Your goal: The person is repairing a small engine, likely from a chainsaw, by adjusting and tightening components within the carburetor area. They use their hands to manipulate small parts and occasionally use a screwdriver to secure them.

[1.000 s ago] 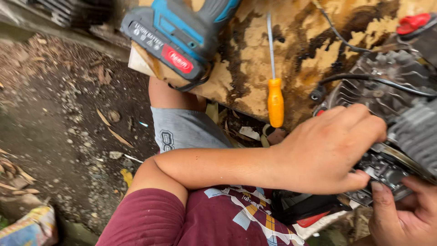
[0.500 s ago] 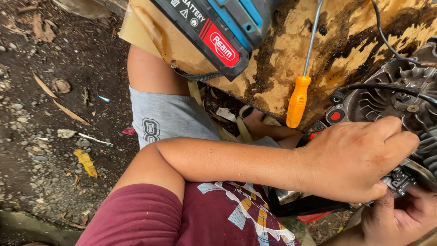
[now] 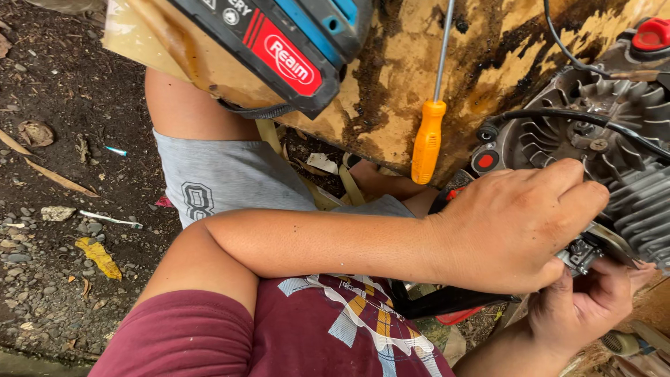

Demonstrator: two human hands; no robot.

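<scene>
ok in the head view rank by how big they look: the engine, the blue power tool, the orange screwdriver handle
1. Blue power tool and engine: alike, both cut off by the frame, and the tool sits nearer the camera, so unranked.
2. Orange screwdriver handle.

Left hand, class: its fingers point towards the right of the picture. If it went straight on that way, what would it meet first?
The left hand would most likely meet the grey finned metal engine first; its fingertips already lie at the fins, though depth is unclear.

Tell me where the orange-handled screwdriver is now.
In the head view, the orange-handled screwdriver lies upper centre on the stained wooden board, between the blue power tool and the engine.
</scene>
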